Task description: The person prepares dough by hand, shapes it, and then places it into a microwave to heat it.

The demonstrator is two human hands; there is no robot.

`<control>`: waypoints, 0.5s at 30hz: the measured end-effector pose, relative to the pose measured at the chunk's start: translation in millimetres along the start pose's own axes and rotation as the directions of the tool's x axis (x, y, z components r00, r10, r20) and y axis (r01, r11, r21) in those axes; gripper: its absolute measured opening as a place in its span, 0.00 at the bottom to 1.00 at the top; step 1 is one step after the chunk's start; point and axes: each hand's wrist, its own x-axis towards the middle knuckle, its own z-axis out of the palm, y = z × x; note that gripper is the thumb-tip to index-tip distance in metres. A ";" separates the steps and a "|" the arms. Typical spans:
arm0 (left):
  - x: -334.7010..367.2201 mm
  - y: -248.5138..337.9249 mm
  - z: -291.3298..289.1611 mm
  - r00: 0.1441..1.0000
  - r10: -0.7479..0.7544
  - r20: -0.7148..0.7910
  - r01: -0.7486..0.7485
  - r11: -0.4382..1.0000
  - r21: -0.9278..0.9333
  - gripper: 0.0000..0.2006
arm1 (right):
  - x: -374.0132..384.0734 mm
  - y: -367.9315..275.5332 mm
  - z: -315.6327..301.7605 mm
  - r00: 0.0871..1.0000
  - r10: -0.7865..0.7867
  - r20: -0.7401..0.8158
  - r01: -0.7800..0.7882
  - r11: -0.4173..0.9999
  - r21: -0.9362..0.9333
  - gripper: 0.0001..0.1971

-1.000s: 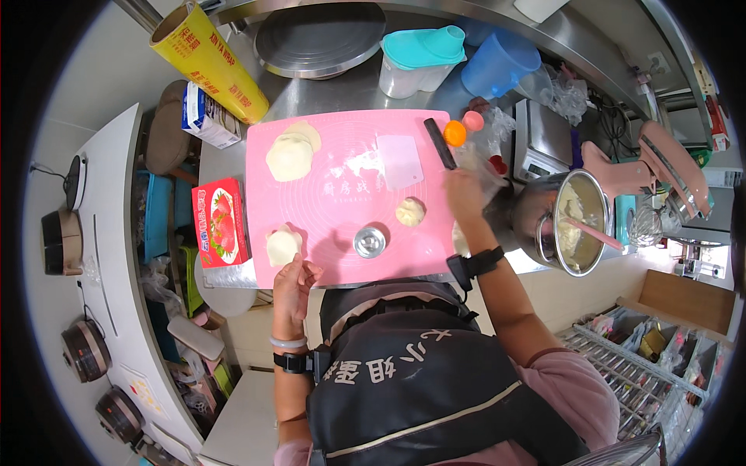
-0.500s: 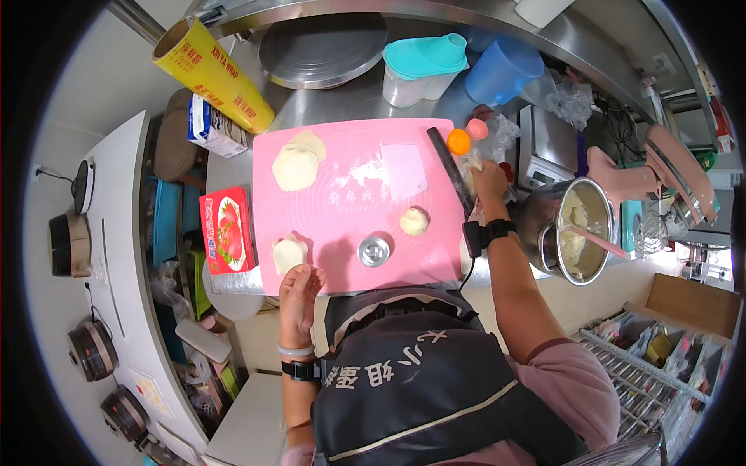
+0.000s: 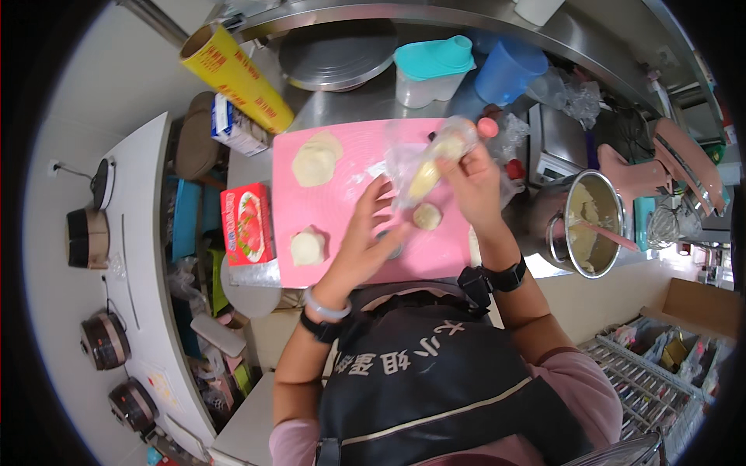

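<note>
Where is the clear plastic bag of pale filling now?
In the head view, the bag is just right of centre, in the right hand, above the pink mat.

A stainless-steel worktable [image 3: 330, 107] is overlaid at its front by a pink silicone kneading mat [image 3: 303, 208], on which overlapping dough rounds [image 3: 316, 161] are laid at the far left, a dough wrapper [image 3: 308, 247] at the near left and a dough ball [image 3: 427, 217] toward the right. To the mat's left are set a red strawberry-printed box [image 3: 247, 224] and a blue-and-white carton [image 3: 237, 128]; behind, a yellow cling-film roll [image 3: 237, 81], a cake turntable [image 3: 338, 54], a turquoise-lidded container [image 3: 431, 74] and a blue jug [image 3: 509, 74] are placed. At the right, a grey kitchen scale [image 3: 556, 140] and a steel mixing bowl [image 3: 545, 221] are stood.
</note>
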 end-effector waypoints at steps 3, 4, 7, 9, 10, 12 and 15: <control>6.4 16.5 3.3 0.998 0.051 -0.023 -0.048 0.992 0.120 0.19 | -26.6 -22.5 23.4 0.971 0.159 0.180 -0.154 0.987 -0.045 0.11; 4.9 19.8 1.7 1.000 0.024 0.002 -0.024 0.976 0.215 0.15 | -32.1 -29.2 25.0 0.969 0.070 0.236 -0.040 0.991 -0.130 0.10; -8.1 23.8 0.1 0.986 0.152 -0.062 -0.124 0.938 0.325 0.09 | -44.6 -24.2 27.9 0.958 -0.012 0.286 0.061 0.984 -0.166 0.09; -16.3 25.2 1.6 0.973 0.220 -0.067 -0.177 0.901 0.395 0.08 | -51.6 -23.1 32.0 0.962 -0.009 0.273 0.044 0.991 -0.126 0.08; -20.9 27.7 5.3 0.970 0.211 -0.119 -0.145 0.899 0.413 0.07 | -54.8 -25.4 36.7 0.971 0.054 0.233 -0.040 0.997 -0.067 0.08; -26.1 29.1 8.3 0.965 0.202 -0.169 -0.113 0.897 0.428 0.07 | -61.5 -27.4 43.8 0.974 0.120 0.195 -0.121 0.993 -0.004 0.08; -31.2 24.9 10.0 0.952 0.245 -0.184 -0.160 0.911 0.380 0.06 | -68.8 -27.4 49.9 0.968 0.204 0.147 -0.221 0.969 0.112 0.07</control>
